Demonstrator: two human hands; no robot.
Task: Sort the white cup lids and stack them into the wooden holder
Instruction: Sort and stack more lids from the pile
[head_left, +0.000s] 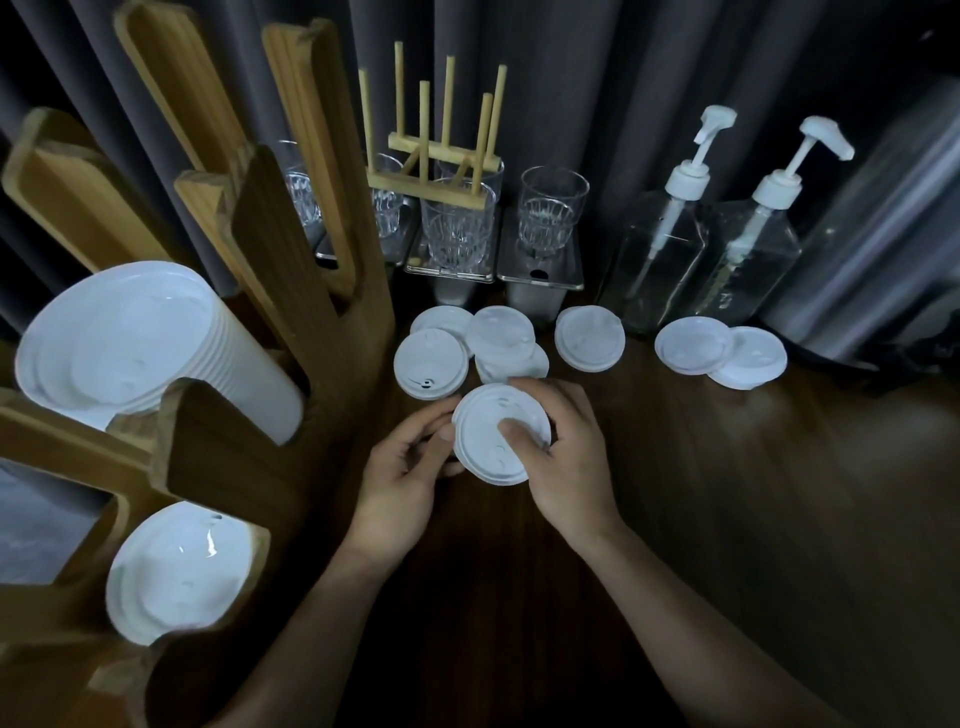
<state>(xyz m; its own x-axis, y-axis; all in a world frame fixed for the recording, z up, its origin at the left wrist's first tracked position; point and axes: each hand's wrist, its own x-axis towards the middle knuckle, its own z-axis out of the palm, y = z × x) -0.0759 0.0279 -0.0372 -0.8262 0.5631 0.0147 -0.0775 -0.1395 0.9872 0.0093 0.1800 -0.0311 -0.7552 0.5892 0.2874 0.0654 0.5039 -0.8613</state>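
Between the 2 hands, left (402, 470) and right (563, 457), both pinching, sits 1 lid (488, 436).

We see white plastic lids (501, 434), faintly glossy, on a dark wood-grain table (727, 493) with a soft sheen. The holder (291, 322) is smooth light wood; tumblers (457, 228) are ribbed clear glass; curtains (597, 78) matt grey cloth.

Dim room — grey curtain (597, 78), dark wooden table (753, 493).
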